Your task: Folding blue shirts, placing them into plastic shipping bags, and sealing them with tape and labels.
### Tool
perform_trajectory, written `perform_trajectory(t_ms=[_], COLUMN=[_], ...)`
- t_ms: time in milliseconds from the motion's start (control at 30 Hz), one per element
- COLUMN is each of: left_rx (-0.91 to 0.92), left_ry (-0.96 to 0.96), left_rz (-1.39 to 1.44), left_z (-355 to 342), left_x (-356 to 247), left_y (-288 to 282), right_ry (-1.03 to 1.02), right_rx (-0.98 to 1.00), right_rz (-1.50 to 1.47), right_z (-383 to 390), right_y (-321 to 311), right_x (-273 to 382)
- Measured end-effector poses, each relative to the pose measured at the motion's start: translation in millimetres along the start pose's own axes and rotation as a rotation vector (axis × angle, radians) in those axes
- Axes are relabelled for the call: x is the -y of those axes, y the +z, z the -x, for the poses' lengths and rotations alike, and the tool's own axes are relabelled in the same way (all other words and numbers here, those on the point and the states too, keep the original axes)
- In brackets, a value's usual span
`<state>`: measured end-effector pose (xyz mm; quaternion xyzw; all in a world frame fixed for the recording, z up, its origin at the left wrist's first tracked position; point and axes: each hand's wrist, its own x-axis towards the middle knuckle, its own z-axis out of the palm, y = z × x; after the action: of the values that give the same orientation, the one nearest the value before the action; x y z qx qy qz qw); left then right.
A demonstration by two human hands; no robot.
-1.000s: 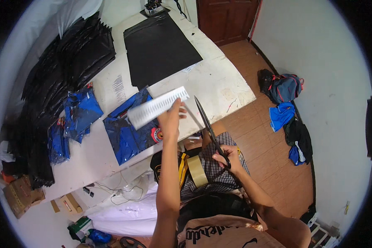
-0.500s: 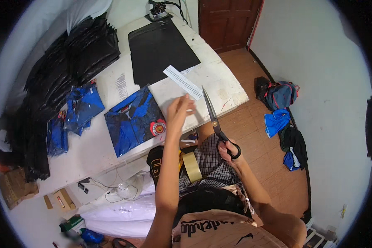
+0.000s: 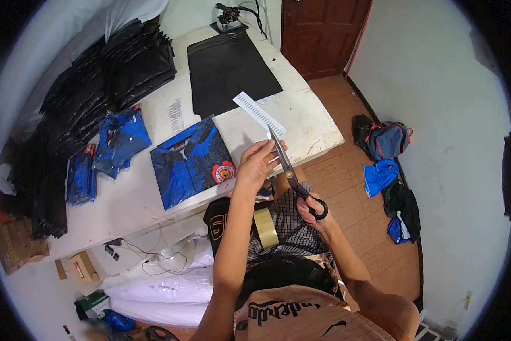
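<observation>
My left hand [image 3: 254, 165] is raised over the table edge, its thumb and fingers closed on the lower end of a white printed strip [image 3: 252, 108]. My right hand [image 3: 315, 213] grips the handles of large black-handled scissors [image 3: 289, 174], whose blades reach up beside my left fingertips to the strip's lower part; whether they touch it I cannot tell. A folded blue and black bagged garment [image 3: 184, 165] with a red round badge lies left of my left hand. A wide roll of yellowish tape [image 3: 267, 227] sits below my hands, against the checked shorts.
The white table [image 3: 312, 125] carries a black flat sheet [image 3: 227, 68], stacked black bags [image 3: 119, 68], smaller blue packets [image 3: 119, 142] and a device [image 3: 228, 17]. A backpack [image 3: 386, 139] and loose clothes [image 3: 380, 176] lie along the right wall, near a brown door [image 3: 318, 34].
The white strip has swung from near level to a steep diagonal. My left fingers have moved up beside the scissors, and the blades have tilted further left toward the strip.
</observation>
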<state>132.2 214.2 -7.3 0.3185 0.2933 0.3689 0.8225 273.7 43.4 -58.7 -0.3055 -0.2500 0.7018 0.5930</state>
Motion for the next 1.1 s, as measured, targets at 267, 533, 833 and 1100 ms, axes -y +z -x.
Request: perform_trajectory(t_ms=[267,533,833,1100], left_rx=[-0.322,-0.740,-0.762,-0.664], left_ry=[0.319,0.918,0.773,0.737], left_rz=[-0.231,-1.626,-1.687,-1.726], left_z=[27,88,104,114], left_x=[-19,-52,-31,-27], left_y=[-40,-124,-137,-134], right_ry=[-0.042,-0.240,-0.337,-0.258], right_rx=[-0.308,-0.853,-0.805,-0.777], right_rz=[0.510,1.654,1.870,1.918], right_z=[-9,-50,-97,-98], right_y=[25,-10,-29,-19], right_x=[47,111,95,92])
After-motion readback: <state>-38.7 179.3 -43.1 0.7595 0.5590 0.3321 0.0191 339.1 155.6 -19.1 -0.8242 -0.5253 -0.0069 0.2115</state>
